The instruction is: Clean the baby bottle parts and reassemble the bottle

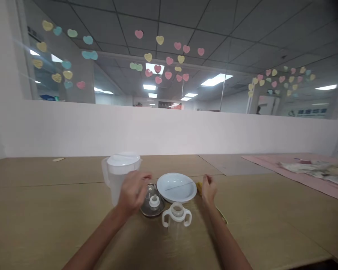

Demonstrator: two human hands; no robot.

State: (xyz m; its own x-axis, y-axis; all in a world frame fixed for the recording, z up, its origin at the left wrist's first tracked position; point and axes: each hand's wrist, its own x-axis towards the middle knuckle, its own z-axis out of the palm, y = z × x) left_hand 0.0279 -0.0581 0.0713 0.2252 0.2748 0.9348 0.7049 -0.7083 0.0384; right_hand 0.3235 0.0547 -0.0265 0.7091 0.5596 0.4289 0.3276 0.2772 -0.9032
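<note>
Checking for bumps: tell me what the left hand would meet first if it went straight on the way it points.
Probably the white bowl: the left hand points right and away, over the glass lid. Its height above them is unclear, so it might pass over.

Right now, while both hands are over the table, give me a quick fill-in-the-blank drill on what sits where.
1. The left hand hovers in front of the white ____, which has a lid.
2. The two-handled bottle stands nearer to the camera than the white ____.
3. The glass lid lies between the pitcher and the ____.
4. The right hand is just ____ of the plate.

Missing words: pitcher; plate; plate; right
</note>
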